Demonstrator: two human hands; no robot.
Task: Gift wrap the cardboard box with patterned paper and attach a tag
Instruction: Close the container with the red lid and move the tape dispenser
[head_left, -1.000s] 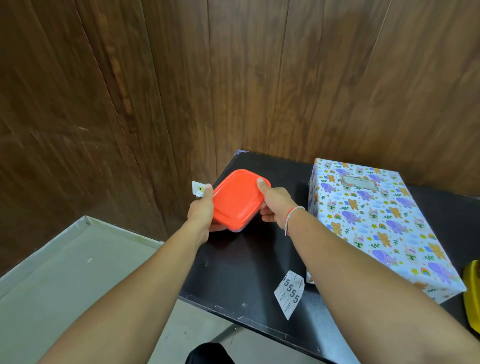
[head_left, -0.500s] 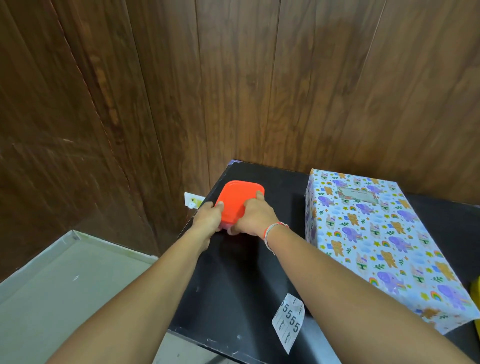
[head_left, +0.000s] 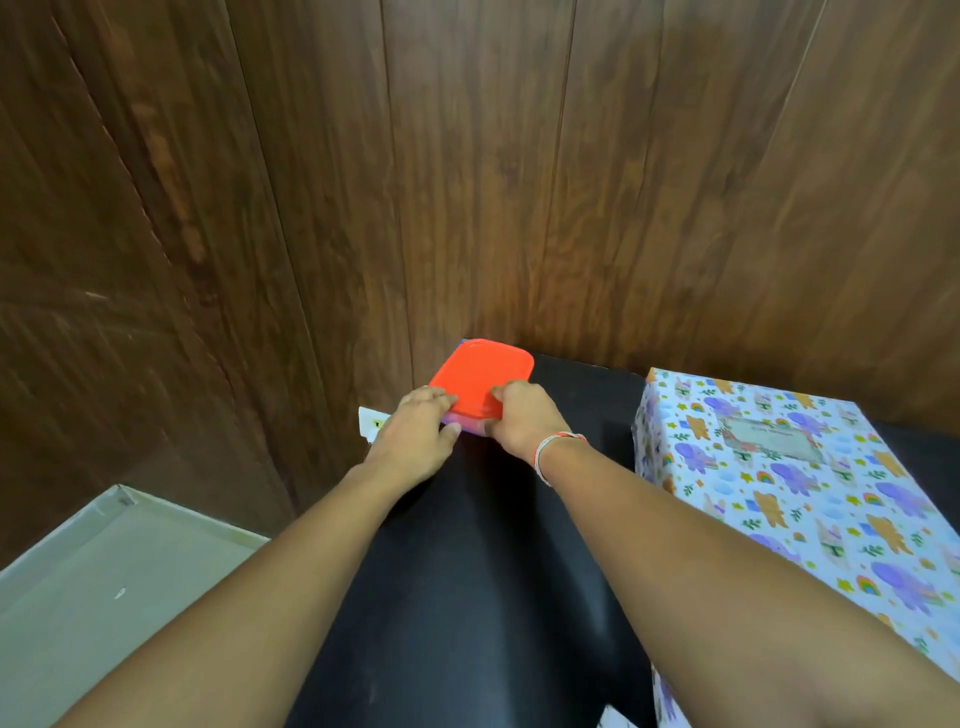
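A pale grey floor (head_left: 104, 582) lies off to the left of the hands, below the brown wooden wall panels (head_left: 467, 182). Just left of the left hand's knuckles, a small white paper tab (head_left: 370, 418) pokes out against the wall; it carries a tiny yellow mark, too small to read.

The left hand (head_left: 415, 441) holds the near left corner of an orange-lidded container (head_left: 483, 376). Its fingers (head_left: 439, 402) are curled narrow over the lid's edge, and the thumb lies underneath against the container's purplish side, so the corner is pinched between them.

The container sits at the far left corner of the black table (head_left: 467, 597), right by the wall, directly beyond both sets of fingertips.

The right hand (head_left: 524, 421) grips the near right part of the same lid edge. Its fingers are curled close, the thumb on top of the orange lid, the other fingers tucked beneath. A thin orange-and-white thread bracelet (head_left: 556, 449) circles the right wrist.

To the right of the right hand, well apart from its fingers, stands the wrapped box (head_left: 789, 499), covered in white paper printed with purple elephants, orange bears, rainbows and stars. A rectangular tag (head_left: 769, 439) lies flat on its top face, towards the far end; it bears a line of writing that is too blurred to make out.
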